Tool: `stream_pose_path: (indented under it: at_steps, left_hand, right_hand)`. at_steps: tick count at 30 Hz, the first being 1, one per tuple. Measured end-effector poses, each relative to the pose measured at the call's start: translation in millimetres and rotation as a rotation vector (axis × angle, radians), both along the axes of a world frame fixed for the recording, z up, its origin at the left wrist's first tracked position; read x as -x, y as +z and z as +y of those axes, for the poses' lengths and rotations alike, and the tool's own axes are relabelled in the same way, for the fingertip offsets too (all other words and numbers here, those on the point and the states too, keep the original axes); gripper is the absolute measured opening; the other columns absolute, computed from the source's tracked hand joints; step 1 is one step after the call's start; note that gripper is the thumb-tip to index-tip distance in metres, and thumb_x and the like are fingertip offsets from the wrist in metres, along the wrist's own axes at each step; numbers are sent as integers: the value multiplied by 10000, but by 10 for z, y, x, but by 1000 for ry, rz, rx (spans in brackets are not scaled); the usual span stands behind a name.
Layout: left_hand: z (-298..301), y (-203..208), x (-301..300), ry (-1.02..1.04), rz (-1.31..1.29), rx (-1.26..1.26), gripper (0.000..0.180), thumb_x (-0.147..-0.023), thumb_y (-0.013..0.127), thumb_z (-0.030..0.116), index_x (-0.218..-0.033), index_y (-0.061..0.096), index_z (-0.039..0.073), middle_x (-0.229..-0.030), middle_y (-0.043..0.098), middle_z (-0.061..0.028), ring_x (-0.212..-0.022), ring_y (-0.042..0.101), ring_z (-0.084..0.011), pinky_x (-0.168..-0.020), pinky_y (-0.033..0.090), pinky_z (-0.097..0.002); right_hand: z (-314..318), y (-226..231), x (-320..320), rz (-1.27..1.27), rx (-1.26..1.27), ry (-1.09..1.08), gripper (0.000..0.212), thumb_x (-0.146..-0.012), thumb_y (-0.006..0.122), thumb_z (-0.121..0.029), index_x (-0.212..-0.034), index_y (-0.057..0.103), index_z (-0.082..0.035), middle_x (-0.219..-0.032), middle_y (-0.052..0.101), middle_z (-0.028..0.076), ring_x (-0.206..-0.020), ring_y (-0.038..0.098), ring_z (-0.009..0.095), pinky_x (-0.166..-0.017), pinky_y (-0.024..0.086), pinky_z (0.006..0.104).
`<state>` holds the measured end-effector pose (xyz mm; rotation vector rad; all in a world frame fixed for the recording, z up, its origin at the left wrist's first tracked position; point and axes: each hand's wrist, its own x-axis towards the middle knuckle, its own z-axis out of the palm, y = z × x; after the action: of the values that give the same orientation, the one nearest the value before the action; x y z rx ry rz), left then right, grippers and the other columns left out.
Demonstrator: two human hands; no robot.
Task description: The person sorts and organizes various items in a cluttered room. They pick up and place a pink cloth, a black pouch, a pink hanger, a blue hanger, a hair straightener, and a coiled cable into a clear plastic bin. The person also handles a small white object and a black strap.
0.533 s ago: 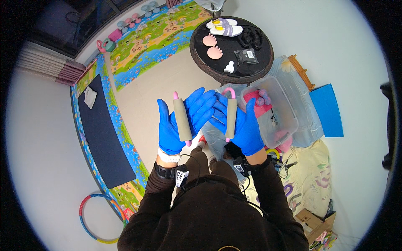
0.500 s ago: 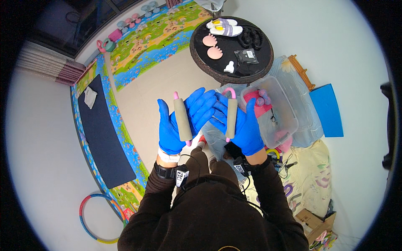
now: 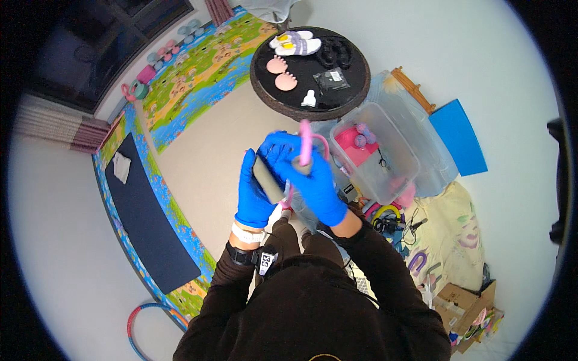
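Observation:
In front of my body, both hands wear blue gloves and handle pink tubing with grey-beige foam handles. My left hand [image 3: 256, 195] is cupped round one foam handle [image 3: 268, 180], which lies slanted across the palm under the thumb. Just to the right, my right hand [image 3: 319, 189] is closed round the other foam handle [image 3: 303, 165], mostly covered by the glove. Pink tubing [image 3: 306, 141] sticks up out of this grip, blurred by motion. More pink shows behind the right hand and below the left handle; how the pieces join is hidden.
A round black table [image 3: 301, 111] ahead bears white shoes [image 3: 298, 45], pink shell-like pieces [image 3: 283, 73] and a dark packet [image 3: 331, 79]. A clear plastic bin [image 3: 400, 141] stands to the right, near a cardboard box [image 3: 460, 304]. A dark mat [image 3: 150, 216] lies left.
My hands have turned from flat, palms up, to curled round the handles. The right hand has moved left, over toward the left hand, and its tubing now points up.

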<state>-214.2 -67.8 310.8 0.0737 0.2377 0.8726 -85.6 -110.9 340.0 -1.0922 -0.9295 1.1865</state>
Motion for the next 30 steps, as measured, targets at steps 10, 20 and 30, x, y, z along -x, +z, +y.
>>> stream_pose_path:
  at_steps: [10, 20, 30]
  left_hand:
    - [299, -966, 45, -405, -369, -396, 620, -937, 303, 364, -1432, 150, 22, -1512, 33, -131, -1391, 8, -302, -1132, -37, -402]
    - [417, -442, 65, -317, 770, -182, 410, -930, 418, 482, -814, 552, 112, -511, 338, 48, -357, 265, -50, -324, 214, -193]
    - [777, -610, -779, -815, 908, -620, 255, -924, 527, 335, -803, 508, 112, -498, 267, 83, -372, 221, -26, -352, 164, -189]
  right_hand:
    - [161, -259, 452, -590, -307, -44, 424, -777, 661, -230, -1164, 564, -86, -1207, 544, 120, -1147, 488, 292, -976, 351, 406]
    - [-578, -700, -473, 90, 221, -421, 335, -870, 589, -364, -836, 622, -33, -635, 582, 47, -529, 522, 106, -509, 419, 263]
    - [-2940, -1461, -1158, -410, 572, -1211, 329, -866, 526, -263, -1150, 456, -111, -642, 514, 123, -514, 487, 271, -465, 372, 363]
